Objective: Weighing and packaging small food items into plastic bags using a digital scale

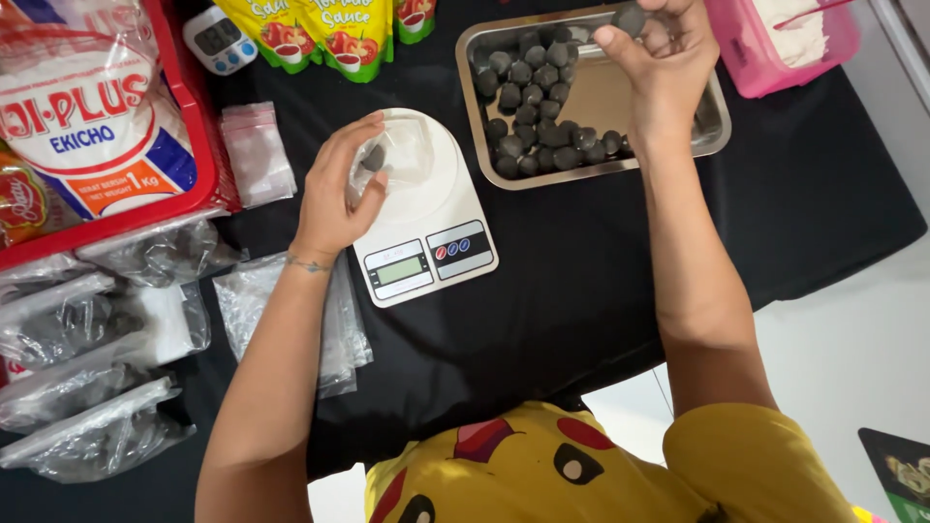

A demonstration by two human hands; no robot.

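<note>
— So, what's near the left hand (339, 189)?
— Red-rimmed basket (199, 145) of white printed bags beside it; it grips a clear plastic bag (402, 150) on the white scale (426, 223).
— Right hand (664, 58)?
— Pinching a dark round lump (632, 17) above the steel tray (712, 121).

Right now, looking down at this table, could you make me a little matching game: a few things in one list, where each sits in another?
Things:
1. dark round pieces
2. clear bag
3. timer
4. filled bags

Places:
A. top edge, beside the red tray
B. on the white scale, held by the left hand
C. in the metal tray under the right hand
D. stacked at the left edge

Pairs: 1-C, 2-B, 3-A, 4-D
</note>
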